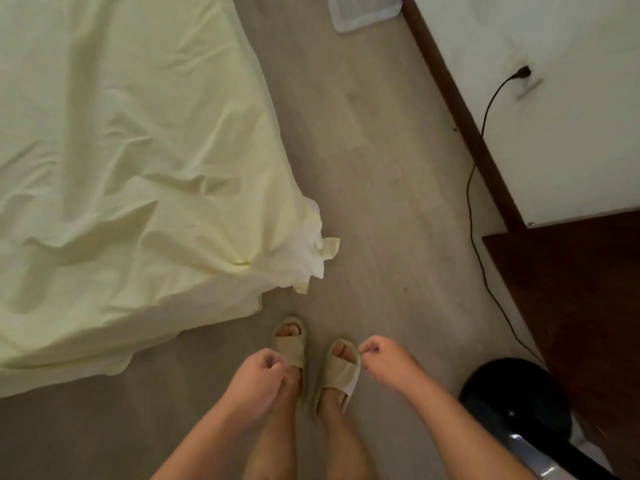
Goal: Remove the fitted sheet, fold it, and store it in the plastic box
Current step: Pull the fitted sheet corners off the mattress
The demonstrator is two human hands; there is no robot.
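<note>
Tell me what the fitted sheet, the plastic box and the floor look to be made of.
Fitted sheet: pale yellow-green cloth, matte, likely cotton or a blend; it creases softly and bunches at the corner. Plastic box: translucent whitish plastic, smooth, with a rounded moulded rim. Floor: grey wood-look planks, matte, probably laminate or vinyl; faint grain and plank seams show.

pale yellow fitted sheet (121,150) rumpled on the bed, corner loose, clear plastic box (363,10) on the floor beyond

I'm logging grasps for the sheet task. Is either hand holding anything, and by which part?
Nothing is held. The left hand and right hand are curled on nothing, both apart from the fitted sheet.
</note>
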